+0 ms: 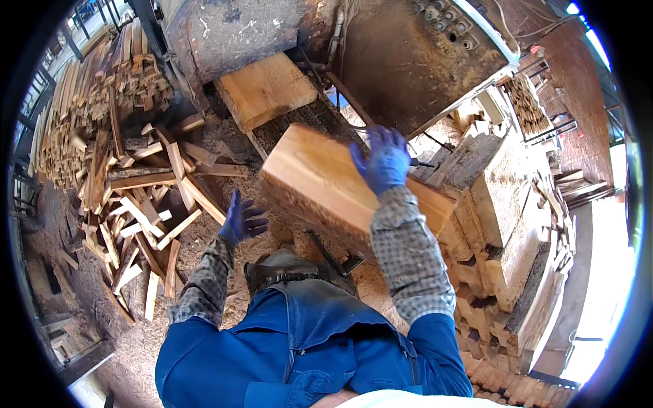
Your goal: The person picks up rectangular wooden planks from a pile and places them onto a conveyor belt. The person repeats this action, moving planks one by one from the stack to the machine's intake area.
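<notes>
Blue-gloved right hand [382, 162] (fingers spread) atop block [326, 187].

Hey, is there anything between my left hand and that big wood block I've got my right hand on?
Nothing visible. The left hand is open in the air just off the near left end of the block, with only sawdust floor behind the gap. The right hand already rests on the block's top.

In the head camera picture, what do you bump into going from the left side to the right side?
Heap of thin wood strips → left hand in a blue glove, open → big wooden block → right hand in a blue glove, resting on top of the block → stack of rough timber blocks.
</notes>
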Demonstrator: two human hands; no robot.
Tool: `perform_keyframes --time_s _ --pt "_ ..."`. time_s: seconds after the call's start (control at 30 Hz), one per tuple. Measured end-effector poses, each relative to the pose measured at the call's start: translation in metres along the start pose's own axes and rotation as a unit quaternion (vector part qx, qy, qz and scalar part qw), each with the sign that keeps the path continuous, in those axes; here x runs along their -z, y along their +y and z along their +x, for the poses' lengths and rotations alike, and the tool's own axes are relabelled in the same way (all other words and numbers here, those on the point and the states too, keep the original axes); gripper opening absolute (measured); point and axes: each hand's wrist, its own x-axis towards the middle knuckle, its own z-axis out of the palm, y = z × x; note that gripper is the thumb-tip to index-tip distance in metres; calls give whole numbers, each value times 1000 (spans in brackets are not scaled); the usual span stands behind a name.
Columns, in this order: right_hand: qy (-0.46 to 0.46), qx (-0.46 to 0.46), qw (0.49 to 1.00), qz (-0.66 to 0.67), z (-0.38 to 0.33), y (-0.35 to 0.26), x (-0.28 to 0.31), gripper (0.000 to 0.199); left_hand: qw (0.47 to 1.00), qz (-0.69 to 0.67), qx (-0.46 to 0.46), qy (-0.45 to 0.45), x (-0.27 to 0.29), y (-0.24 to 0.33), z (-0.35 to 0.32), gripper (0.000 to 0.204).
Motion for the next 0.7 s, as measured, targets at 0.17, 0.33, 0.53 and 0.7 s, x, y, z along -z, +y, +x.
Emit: perform_keyframes --time_s 0.17,0.33,0.53,0.7 --pt "-37 -127 989 -64 -65 87 24 54 997 64 -40 -35 -51 -7 1 113" --pt "-179 -402 887 140 -200 148 -22 52 984 107 -108 94 -66 10 28 69" --pt "2 -564 634 528 -336 145 -101 48 985 81 -144 55 -94 20 51 59" --pt "-63 -609 554 564 -246 69 -91 44 977 58 -204 27 -71 63 75 58"
